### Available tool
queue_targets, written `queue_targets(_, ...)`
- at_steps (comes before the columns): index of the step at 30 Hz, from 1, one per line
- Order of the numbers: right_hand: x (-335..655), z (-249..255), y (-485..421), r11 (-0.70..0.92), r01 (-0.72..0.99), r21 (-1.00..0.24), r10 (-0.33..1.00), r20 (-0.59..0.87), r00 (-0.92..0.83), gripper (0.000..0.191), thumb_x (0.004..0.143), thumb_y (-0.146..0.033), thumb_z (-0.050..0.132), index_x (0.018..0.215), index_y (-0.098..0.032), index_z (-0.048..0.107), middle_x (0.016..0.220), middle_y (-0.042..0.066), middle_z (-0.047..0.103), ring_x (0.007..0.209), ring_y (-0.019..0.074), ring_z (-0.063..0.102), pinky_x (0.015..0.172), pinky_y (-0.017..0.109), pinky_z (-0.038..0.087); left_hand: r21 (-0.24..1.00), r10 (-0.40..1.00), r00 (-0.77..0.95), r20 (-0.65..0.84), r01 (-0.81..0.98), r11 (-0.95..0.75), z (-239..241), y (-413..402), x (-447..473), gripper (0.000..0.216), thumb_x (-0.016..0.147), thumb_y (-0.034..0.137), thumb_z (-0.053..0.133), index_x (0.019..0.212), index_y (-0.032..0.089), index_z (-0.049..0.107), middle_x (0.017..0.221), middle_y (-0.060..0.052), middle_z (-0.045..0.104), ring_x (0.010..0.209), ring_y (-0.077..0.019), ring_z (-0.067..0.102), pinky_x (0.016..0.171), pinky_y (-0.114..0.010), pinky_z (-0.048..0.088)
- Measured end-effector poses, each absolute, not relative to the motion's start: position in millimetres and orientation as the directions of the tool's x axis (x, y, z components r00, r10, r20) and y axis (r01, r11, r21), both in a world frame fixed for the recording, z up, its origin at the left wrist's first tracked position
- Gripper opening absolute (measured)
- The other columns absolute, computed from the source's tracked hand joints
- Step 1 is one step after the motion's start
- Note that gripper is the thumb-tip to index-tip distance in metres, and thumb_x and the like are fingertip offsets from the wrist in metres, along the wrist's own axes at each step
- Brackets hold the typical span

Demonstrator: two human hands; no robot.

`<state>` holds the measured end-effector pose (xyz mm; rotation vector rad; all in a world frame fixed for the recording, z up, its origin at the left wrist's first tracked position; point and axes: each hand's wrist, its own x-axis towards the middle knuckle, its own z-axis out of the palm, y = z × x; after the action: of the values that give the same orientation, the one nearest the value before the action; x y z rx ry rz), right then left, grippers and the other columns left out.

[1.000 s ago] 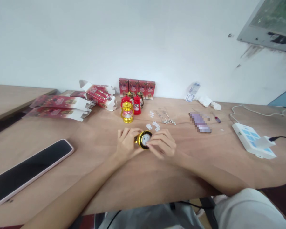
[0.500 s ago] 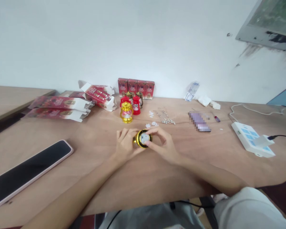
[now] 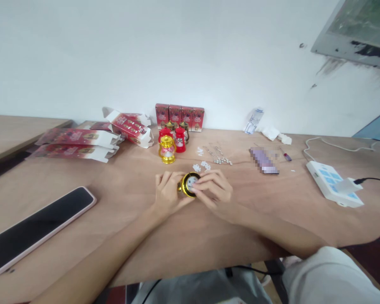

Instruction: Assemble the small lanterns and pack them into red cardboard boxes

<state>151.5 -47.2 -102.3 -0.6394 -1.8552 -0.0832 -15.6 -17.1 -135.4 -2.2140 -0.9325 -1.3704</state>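
A small gold toy lantern (image 3: 187, 184) lies tipped over at the middle of the wooden table (image 3: 209, 236), its round white underside facing me. My left hand (image 3: 167, 192) is wrapped around its body from the left. My right hand (image 3: 213, 189) rests against the right side, its fingertips pinched on the white underside. Whether those fingers hold a small part is too small to tell. Several tiny white pieces (image 3: 202, 166) lie just beyond the lantern.
Gold and red lanterns (image 3: 171, 142) stand in front of a row of red boxes (image 3: 180, 115) at the wall. Flat red cartons (image 3: 82, 141) lie at the left, a phone (image 3: 34, 230) at the near left. Small metal hooks (image 3: 220, 156), a screwdriver (image 3: 286, 155) and a white power strip (image 3: 334, 184) lie to the right.
My right hand's fingers have shifted over the lantern's underside, lifting and then settling back on its right edge. My left hand has kept its hold. The view has drifted slightly.
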Motion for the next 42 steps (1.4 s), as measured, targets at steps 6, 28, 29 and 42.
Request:
queue_targets(6,156.1,-107.2,-42.6,0.862,0.496,-0.106,0.295,0.901,-0.319,0.016,0.081,-0.011,0.059,0.089,-0.024,0.065,0.074,0.002,0.067,0.072,0.0149,0.062,0.065,0.031,0.053,0.04,0.355,0.292,0.888,0.72,-0.693,-136.1,-16.5,-16.1,0.036,0.08,0.051,0.055,0.099,0.022,0.043,0.085,-0.003,0.068,0.068,-0.0214,0.056,0.066,-0.036,0.029)
queue_targets(28,152.1,-102.7,-37.6,0.165,-0.139,-0.976,0.967,0.188,-0.17,0.035,0.057,-0.03,0.08,0.082,-0.021,0.058,0.084,0.0,0.065,0.08,0.0152,0.062,0.073,0.03,0.051,0.004,0.363,0.38,0.851,0.686,-0.728,-136.2,-17.6,-16.4,0.028,0.079,0.045,0.059,0.091,0.021,0.052,0.084,-0.003,0.07,0.07,-0.0195,0.054,0.065,-0.035,0.028)
queue_targets(29,151.7,-104.8,-39.7,0.233,-0.119,-0.965,0.957,0.249,-0.147,0.032,0.061,-0.03,0.078,0.085,-0.021,0.059,0.085,0.0,0.065,0.082,0.0153,0.062,0.075,0.03,0.051,0.011,0.371,0.374,0.85,0.691,-0.723,-136.1,-17.4,-16.5,0.028,0.078,0.044,0.059,0.092,0.021,0.052,0.084,-0.003,0.07,0.071,-0.0198,0.054,0.065,-0.034,0.028)
queue_targets(42,150.8,-115.1,-43.4,0.774,0.253,-0.58,0.631,0.742,-0.228,0.035,0.068,-0.038,0.075,0.095,-0.023,0.058,0.103,0.007,0.056,0.101,0.0205,0.057,0.089,0.037,0.047,0.068,0.384,0.33,0.862,0.677,-0.733,-137.5,-16.1,-16.5,0.044,0.087,0.059,0.035,0.095,0.019,0.051,0.083,-0.007,0.066,0.07,-0.0208,0.049,0.065,-0.035,0.026)
